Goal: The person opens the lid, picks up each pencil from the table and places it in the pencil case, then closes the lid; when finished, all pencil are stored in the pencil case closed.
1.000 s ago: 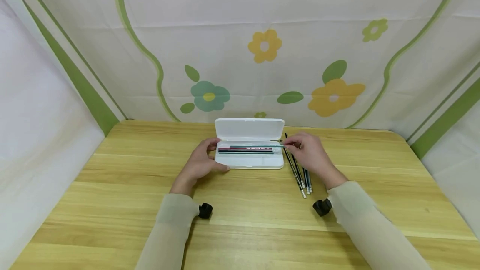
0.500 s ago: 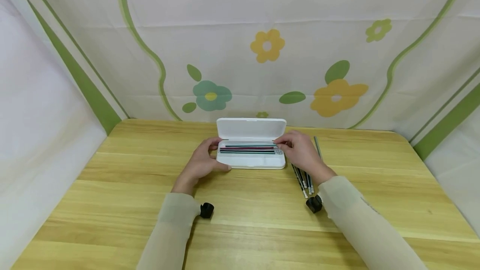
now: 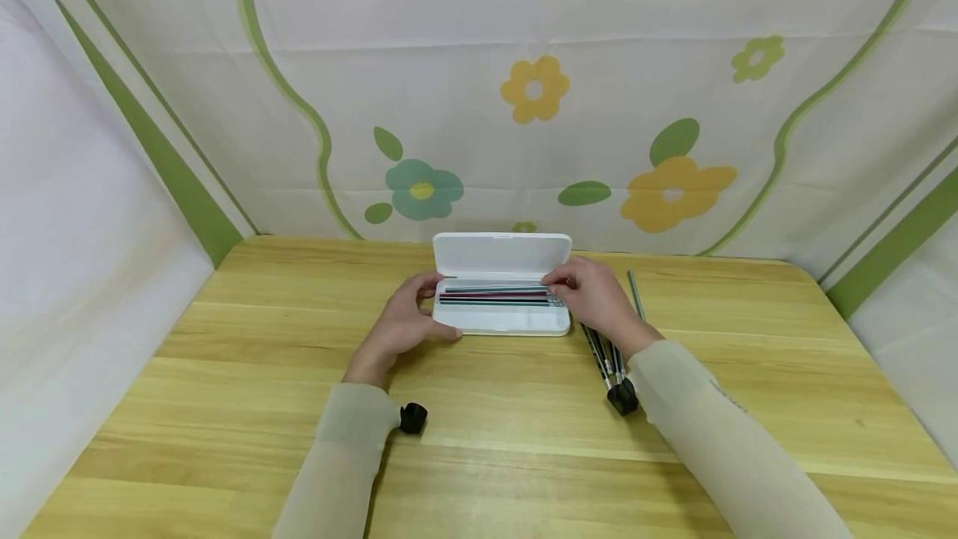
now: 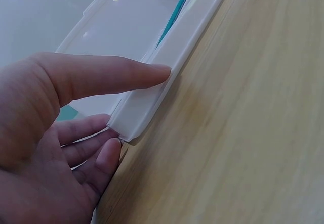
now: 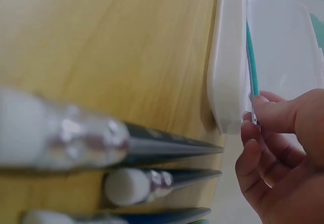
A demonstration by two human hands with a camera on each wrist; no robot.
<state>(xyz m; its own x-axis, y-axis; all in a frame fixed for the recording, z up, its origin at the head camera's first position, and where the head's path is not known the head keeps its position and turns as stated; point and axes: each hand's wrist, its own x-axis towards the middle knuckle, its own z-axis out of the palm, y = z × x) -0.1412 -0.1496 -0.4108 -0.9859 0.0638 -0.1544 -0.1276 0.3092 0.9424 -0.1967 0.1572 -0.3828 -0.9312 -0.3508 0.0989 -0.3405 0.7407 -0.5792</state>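
Observation:
A white pencil case (image 3: 500,323) lies on the table with its lid (image 3: 501,254) raised at the back. Several pencils, among them a dark red one (image 3: 494,295), rest lengthwise inside. My left hand (image 3: 404,318) holds the case's left end, its thumb (image 4: 147,76) along the front wall and the other fingers around the end. Over the right end, my right hand (image 3: 595,294) pinches the end of a teal pencil (image 5: 252,57) between thumb and fingers. That pencil runs along the inside of the case.
Several dark pencils (image 3: 596,356) with white erasers lie right of the case, partly under the right wrist. Behind the right hand a green pencil (image 3: 635,294) sticks out. A flowered cloth (image 3: 479,123) hangs behind the wooden table (image 3: 509,456).
My right hand has moved left, bringing the teal pencil from above the case's right side down into it. My left hand has kept its hold on the case.

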